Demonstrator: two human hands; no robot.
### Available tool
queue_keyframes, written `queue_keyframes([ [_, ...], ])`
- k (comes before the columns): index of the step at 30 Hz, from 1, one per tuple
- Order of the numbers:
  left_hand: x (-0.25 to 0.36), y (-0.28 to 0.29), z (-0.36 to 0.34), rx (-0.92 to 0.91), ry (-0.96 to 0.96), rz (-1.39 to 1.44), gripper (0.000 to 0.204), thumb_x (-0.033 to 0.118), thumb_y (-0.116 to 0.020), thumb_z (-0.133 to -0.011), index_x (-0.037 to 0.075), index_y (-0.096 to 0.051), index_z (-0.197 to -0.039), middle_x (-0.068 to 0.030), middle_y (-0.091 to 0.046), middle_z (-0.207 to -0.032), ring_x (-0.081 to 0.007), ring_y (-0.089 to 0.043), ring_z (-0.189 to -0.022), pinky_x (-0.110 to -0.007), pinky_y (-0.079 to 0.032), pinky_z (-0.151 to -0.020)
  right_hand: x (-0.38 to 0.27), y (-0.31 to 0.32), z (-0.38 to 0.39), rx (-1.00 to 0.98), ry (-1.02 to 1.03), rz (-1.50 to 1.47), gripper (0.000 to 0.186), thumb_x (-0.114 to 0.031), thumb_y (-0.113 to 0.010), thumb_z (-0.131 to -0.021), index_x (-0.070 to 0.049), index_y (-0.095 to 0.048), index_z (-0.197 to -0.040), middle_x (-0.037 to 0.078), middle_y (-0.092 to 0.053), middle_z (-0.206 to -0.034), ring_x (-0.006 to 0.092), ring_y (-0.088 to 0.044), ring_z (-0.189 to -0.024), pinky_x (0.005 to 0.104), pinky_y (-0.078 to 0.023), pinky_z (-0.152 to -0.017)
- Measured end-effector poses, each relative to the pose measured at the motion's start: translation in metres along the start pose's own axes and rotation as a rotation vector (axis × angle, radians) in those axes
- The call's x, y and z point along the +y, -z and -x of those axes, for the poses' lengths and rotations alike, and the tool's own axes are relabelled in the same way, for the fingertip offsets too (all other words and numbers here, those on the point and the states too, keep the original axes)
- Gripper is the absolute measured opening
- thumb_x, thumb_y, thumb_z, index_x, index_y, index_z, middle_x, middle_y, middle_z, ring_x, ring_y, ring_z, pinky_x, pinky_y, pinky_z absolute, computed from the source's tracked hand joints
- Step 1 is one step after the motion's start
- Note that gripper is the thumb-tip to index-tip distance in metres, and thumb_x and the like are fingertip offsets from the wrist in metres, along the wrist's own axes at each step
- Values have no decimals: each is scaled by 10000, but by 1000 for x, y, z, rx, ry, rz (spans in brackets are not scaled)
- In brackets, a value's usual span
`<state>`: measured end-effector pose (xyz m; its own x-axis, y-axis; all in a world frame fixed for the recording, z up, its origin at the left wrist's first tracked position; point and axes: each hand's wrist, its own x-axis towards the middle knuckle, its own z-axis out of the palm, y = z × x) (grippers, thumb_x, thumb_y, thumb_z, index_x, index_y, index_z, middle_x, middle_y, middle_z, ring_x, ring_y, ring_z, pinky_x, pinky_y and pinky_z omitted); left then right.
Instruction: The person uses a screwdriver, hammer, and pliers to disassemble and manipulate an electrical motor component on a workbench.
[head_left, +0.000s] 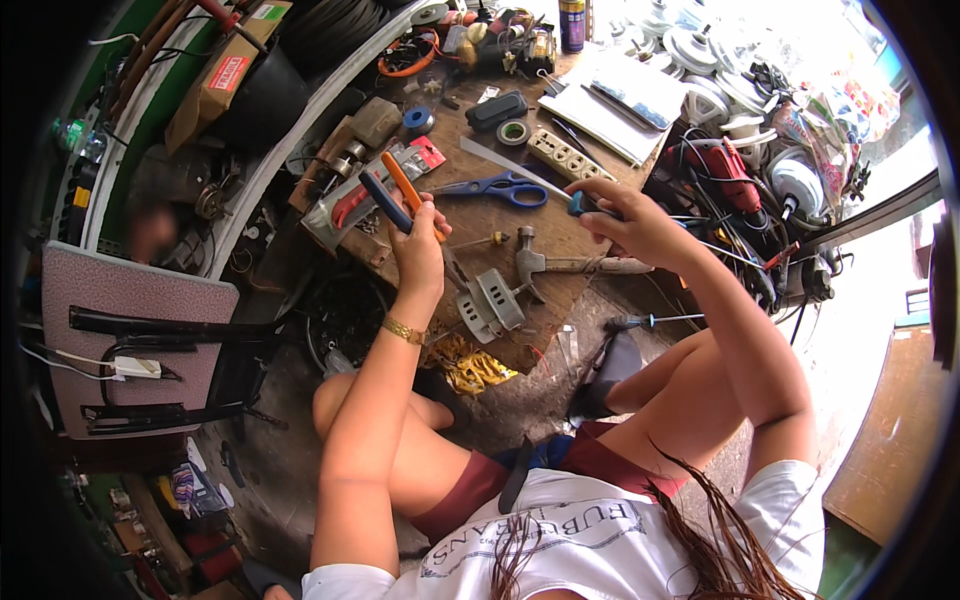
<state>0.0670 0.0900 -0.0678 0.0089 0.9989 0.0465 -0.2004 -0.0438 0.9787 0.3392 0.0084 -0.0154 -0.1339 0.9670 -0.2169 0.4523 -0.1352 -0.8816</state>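
My left hand (pixel 417 245) grips a tool with orange and dark-blue handles (pixel 398 180) pointing up over the workbench (pixel 560 300). My right hand (pixel 610 215) has its fingers round the blue handle (pixel 578 203) of a long, flat silver tool (pixel 500 158). Between my hands lie blue scissors (pixel 515 190), a hammer (pixel 560 265) and a perforated metal bracket (pixel 490 305). A red tool in clear packaging (pixel 350 205) lies left of my left hand. Behind are a tape roll (pixel 512 131) and a beige power strip (pixel 555 150).
Notebooks (pixel 600 110), a red power tool (pixel 728 175) and white round parts (pixel 700 50) crowd the right. A metal rail (pixel 230 230) runs along the left, near a padded seat (pixel 150 280). My knees flank the bench's front, above crumpled gold foil (pixel 470 365).
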Motion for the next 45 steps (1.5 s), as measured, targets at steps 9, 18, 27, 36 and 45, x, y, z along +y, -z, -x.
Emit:
queue_keyframes([
  [9,0,-10,6,-155,43,182,454,35,-446,-944,100,-371,-1387,-19,-498,-928,-74,-470,-682,-263,-445,-615,15,64,10,-45,224,674,343,-282,-730,-804,-124,-712,-1107,138,-712,-949,321,-673,-901,421,-504,-803],
  [18,12,-4,16,-311,6,220,540,43,-474,-933,98,-314,-1446,-11,-484,-921,-61,-435,-646,-245,-417,-616,23,48,36,-240,142,386,314,-285,-721,-831,-41,-734,-1029,164,-718,-890,307,-686,-806,376,-520,-756],
  [27,17,1,42,-319,-36,261,626,100,-536,-898,107,-282,-1470,-12,-474,-928,-76,-439,-678,-260,-419,-656,21,28,67,-254,29,286,306,-255,-703,-855,-19,-716,-1048,184,-711,-926,317,-681,-815,383,-522,-789],
  [36,16,-2,44,-334,-68,232,633,140,-546,-888,87,-297,-1467,-24,-465,-932,-76,-445,-686,-250,-407,-632,23,17,80,-245,-148,179,308,-241,-701,-858,-31,-709,-1083,175,-715,-943,295,-686,-819,364,-528,-787],
  [45,17,-2,51,-285,-118,215,655,157,-554,-885,81,-290,-1479,-27,-458,-923,-84,-444,-684,-250,-404,-618,20,14,90,-154,175,396,332,-164,-745,-790,-37,-712,-1095,166,-718,-934,280,-697,-805,347,-538,-746],
])
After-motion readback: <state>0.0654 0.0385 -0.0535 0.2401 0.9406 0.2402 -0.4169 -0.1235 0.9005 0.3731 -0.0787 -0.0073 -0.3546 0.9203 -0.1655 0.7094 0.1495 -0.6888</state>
